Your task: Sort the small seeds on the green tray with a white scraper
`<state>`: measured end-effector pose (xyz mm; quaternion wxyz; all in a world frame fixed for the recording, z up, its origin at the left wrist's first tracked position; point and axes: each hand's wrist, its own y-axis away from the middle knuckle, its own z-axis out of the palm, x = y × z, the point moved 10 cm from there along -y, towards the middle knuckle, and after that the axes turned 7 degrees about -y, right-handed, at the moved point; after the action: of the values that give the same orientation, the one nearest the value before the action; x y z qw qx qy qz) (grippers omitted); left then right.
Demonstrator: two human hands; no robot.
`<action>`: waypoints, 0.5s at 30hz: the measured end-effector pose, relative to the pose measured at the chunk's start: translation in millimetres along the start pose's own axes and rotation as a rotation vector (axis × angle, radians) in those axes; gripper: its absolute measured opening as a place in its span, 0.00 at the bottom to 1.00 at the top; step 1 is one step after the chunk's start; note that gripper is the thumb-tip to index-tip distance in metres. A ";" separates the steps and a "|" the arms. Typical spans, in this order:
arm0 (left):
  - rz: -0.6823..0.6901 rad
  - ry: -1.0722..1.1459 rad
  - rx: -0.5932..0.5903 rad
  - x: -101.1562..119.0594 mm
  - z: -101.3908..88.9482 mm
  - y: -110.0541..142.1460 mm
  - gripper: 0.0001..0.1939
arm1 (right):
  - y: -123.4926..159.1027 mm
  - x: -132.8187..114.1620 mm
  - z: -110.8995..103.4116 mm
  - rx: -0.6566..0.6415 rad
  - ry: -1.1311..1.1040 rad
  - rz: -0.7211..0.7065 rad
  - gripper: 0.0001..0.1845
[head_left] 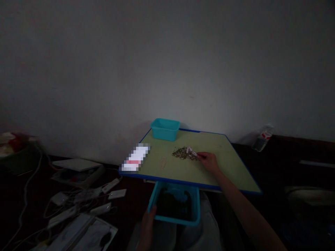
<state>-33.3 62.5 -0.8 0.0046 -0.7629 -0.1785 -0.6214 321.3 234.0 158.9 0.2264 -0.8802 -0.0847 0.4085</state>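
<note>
My left hand (149,221) is closed on the left rim of a teal plastic basin (178,221), held below the table's front edge and over my lap. Dark material lies in that basin, too dim to name. Over the table, my right hand (208,161) pinches a small whitish flat piece (192,152). This piece touches or hovers just over a loose pile of small dark and light grains (181,153); I cannot tell which. Left of the pile, a thin patch of pale bits (163,162) lies on the tabletop.
The pale green table (209,139) has a blue edge. A second teal basin (165,134) stands at its back left, with a blurred-out phone-like panel (136,158) at the left edge. Cables and white power strips (101,208) clutter the floor. A plastic bottle (262,138) leans right.
</note>
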 end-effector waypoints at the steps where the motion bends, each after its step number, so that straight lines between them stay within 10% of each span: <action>1: -0.016 -0.006 0.011 -5.4 -0.8 -1.2 0.17 | 0.0 -1.0 0.7 -0.006 0.008 -0.004 0.11; 15: -0.025 -0.055 -0.025 -32.2 0.2 -8.5 0.29 | -1.4 -2.5 3.8 -0.022 0.040 -0.039 0.12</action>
<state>-40.8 61.9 -33.3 -0.0174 -0.7775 -0.1803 -0.6022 316.9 235.6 159.1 0.2262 -0.8888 -0.1021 0.3853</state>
